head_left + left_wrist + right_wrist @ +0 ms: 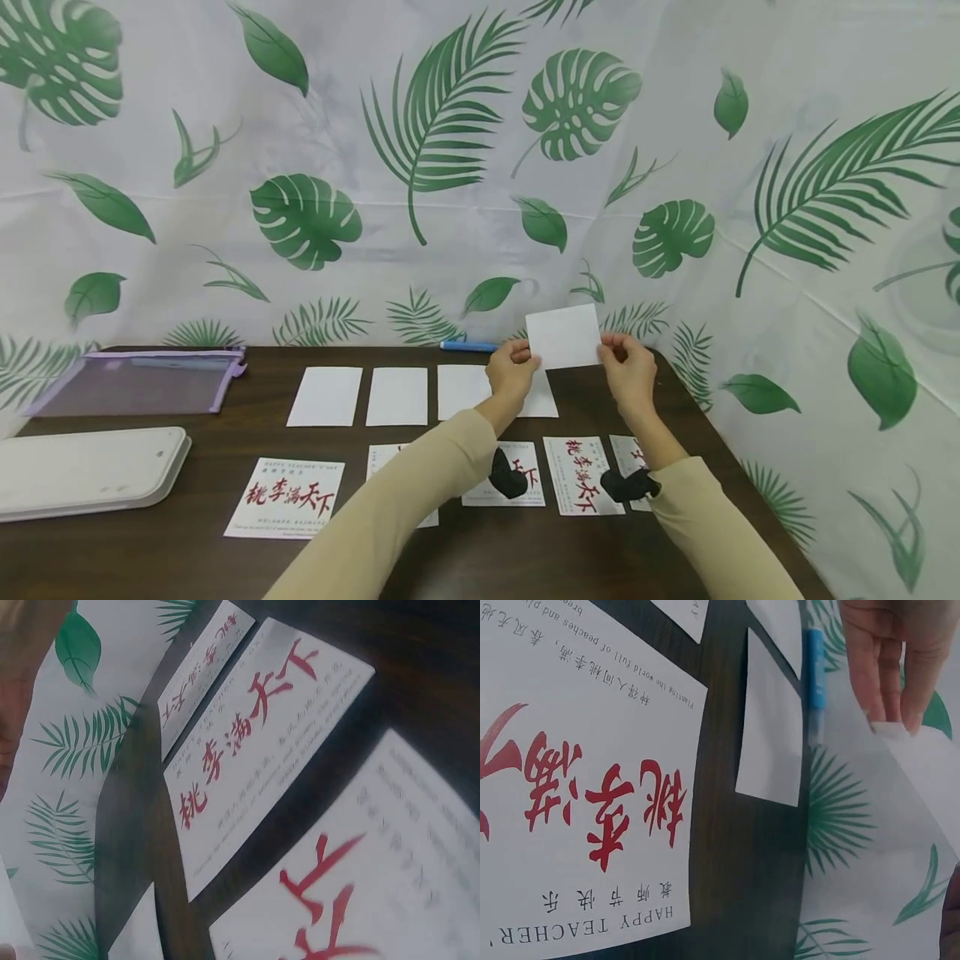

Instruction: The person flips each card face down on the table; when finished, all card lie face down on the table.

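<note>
White rectangular paper card [564, 336], blank side showing, held up off the dark brown wooden table [487, 546], right of the slim blue pen [467, 345]. Probably light, thin, fairly stiff, easily creased; best taken by its edges. Left hand [513, 372] pinches the lower left corner, right hand [630, 371] the lower right edge; fingers closed to the card's thickness.

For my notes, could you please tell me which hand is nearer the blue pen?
Left. In the head view, the left hand is just right of the blue pen; the right hand is farther right, holding the raised white card.
</note>
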Demonstrator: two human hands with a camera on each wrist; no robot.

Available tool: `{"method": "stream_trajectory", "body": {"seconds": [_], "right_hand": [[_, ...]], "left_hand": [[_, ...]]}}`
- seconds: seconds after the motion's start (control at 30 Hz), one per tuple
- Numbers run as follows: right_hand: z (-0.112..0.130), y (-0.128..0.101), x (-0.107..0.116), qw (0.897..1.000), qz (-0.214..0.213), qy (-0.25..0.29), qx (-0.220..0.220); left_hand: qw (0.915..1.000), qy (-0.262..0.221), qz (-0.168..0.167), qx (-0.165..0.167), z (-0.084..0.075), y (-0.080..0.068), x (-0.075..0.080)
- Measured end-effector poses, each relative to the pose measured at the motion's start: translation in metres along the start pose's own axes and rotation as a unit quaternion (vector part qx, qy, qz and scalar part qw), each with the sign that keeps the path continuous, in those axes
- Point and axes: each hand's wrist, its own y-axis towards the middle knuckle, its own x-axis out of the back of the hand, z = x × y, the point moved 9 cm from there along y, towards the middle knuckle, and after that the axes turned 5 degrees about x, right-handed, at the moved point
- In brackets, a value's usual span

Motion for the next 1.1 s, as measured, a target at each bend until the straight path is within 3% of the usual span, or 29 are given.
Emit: {"method": "stream_trajectory", "body": {"seconds": [0.13,0.3,0.6,0.8,1.1], "right_hand": [[-0.011,0.0,0.0,1.0,-0.005,-0.003,-0.02],[-0.026,-0.001,-0.001,0.999,0.007,-0.021,-0.03],[-0.069,-0.006,-0.002,0.992,0.059,-0.071,-0.083],[-0.092,-0.012,0.0,0.985,0.081,-0.078,-0.129],[-0.107,-0.017,-0.003,0.977,0.128,-0.079,-0.148]], "left_hand": [[0.9997,0.0,-0.02,-0.015,0.001,-0.002,-0.002],[0.9986,0.032,-0.032,-0.027,0.005,-0.008,-0.008],[0.9933,0.108,0.005,-0.042,0.016,-0.02,-0.032],[0.9807,0.188,0.015,-0.05,0.019,-0.023,-0.047],[0.9644,0.262,0.0,-0.035,0.029,-0.022,-0.055]]}}
